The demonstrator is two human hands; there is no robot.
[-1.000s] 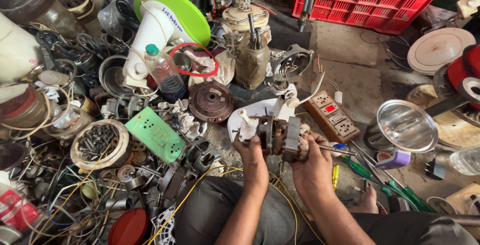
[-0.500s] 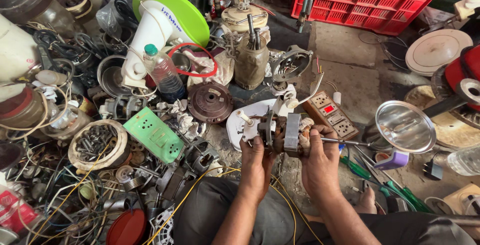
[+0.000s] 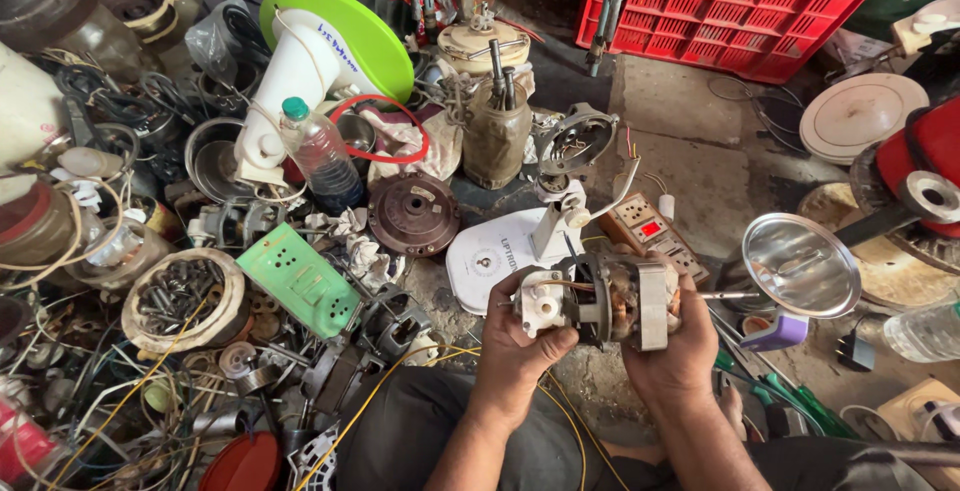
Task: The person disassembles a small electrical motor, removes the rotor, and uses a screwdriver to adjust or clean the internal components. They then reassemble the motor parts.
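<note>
In the head view, a small electric motor [image 3: 598, 299], with copper windings showing between its metal end plates and a white plastic gear housing at its left end, is held in both hands above the lap, just in front of a white fan base [image 3: 490, 261]. The left hand [image 3: 520, 343] is clenched around the white gear-housing end, thumb laid across the underside, and the right hand [image 3: 672, 346] is closed around the metal shell at the other end, from which a thin shaft projects to the right. Compared with the view a second ago, the motor has been drawn nearer to the body and turned so that its axis lies level from left to right; the windings are now presented to the camera, which is judged to mean that the part is being inspected rather than set down. Both grips have been kept throughout. On the floor to the left, a green perforated cover [image 3: 300, 281], a brown round rotor plate [image 3: 413, 213] and a plastic water bottle [image 3: 318, 156] lie among loose parts. To the right, a shiny metal bowl [image 3: 800, 263] and a switch-and-socket board [image 3: 655, 236] are seen, with a red crate [image 3: 740, 11] beyond.
</note>
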